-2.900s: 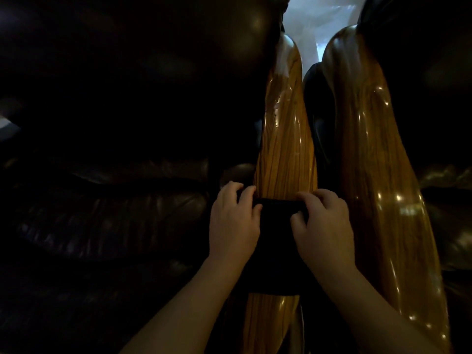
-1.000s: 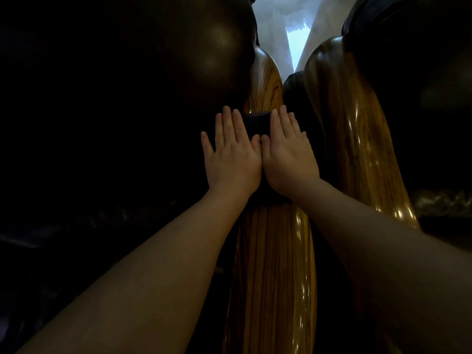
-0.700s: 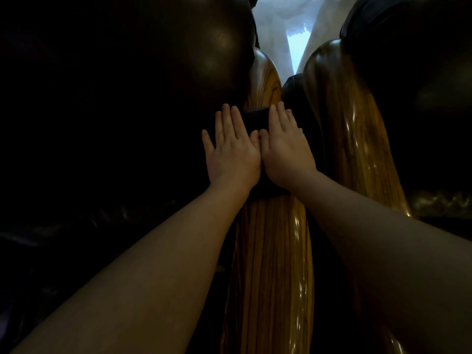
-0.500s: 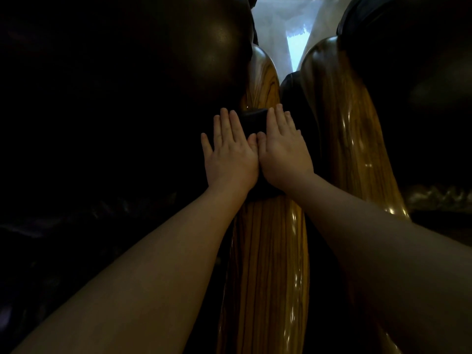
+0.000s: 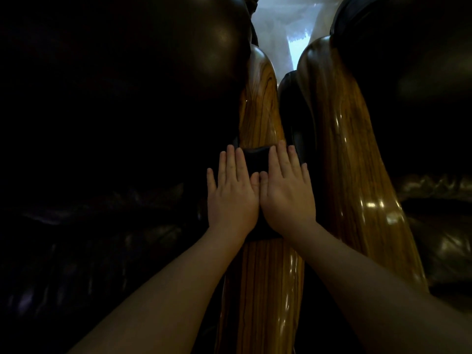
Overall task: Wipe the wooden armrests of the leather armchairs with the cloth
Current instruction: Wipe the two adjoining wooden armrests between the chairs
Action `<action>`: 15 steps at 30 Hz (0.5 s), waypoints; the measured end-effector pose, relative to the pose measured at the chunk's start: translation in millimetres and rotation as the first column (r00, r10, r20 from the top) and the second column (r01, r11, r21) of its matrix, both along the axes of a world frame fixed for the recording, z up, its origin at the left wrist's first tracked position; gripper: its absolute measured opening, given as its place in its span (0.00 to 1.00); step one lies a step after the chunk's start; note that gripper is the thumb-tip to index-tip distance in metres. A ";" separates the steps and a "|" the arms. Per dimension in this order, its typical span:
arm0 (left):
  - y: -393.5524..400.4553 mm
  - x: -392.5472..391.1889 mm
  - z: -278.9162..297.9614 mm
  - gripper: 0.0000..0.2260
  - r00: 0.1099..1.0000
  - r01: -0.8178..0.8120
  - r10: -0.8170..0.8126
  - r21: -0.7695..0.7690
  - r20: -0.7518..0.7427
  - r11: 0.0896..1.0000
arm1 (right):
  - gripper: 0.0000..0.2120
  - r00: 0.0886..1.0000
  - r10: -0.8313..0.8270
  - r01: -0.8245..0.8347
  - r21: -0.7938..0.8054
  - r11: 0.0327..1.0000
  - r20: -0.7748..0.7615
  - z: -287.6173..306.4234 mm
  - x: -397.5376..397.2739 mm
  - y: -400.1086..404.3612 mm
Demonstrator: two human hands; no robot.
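Wooden armrest [image 5: 258, 113] lengthwise away, seemingly under cloth [image 5: 256, 159]

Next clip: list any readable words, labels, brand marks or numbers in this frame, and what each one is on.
None: no text, label, brand or number shows on the dark cloth, the wooden armrests, the leather armchairs, or either hand. Much of the leather is too dark to check.

free: armrest [image 5: 258, 108] ahead | blocked: leather back [image 5: 153, 72] left, second armrest [image 5: 352, 149] right
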State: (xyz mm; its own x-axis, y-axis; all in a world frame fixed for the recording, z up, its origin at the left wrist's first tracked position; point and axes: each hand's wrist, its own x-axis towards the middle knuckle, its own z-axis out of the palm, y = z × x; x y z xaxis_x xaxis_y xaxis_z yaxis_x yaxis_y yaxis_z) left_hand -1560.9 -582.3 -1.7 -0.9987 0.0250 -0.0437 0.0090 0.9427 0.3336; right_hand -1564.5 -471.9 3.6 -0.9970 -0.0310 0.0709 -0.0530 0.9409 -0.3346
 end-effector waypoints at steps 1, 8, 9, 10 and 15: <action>-0.2 9.4 -1.6 0.27 1.000 -0.001 0.001 0.004 -0.014 1.000 | 0.27 1.000 -0.005 0.005 0.005 1.000 -0.006 -1.3 10.3 -0.2; -4.2 69.5 -13.3 0.27 0.999 0.016 -0.015 0.005 -0.044 1.000 | 0.26 0.996 -0.065 0.064 -0.006 0.998 -0.054 -14.8 75.3 -4.7; -5.1 77.4 -14.1 0.27 0.998 0.027 -0.027 0.005 -0.050 1.000 | 0.26 0.996 -0.073 0.072 -0.009 0.997 -0.052 -16.6 84.8 -5.4; -5.8 84.9 -14.8 0.27 0.998 0.040 -0.039 0.003 -0.056 0.999 | 0.26 0.996 -0.077 0.077 -0.009 0.997 -0.049 -18.4 93.9 -5.9; -9.9 122.1 -20.1 0.26 0.997 0.050 -0.049 0.009 -0.058 0.999 | 0.26 0.995 -0.088 0.087 -0.015 0.996 -0.046 -25.7 132.2 -12.0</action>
State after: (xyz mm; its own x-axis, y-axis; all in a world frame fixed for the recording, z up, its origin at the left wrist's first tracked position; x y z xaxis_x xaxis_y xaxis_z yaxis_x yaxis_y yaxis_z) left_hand -1438.8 -592.2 -21.8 -0.9971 0.0747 0.0148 0.0752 0.9369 0.3414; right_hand -1432.3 -483.9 -22.1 -0.9915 0.0576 0.1170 0.0137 0.9381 -0.3462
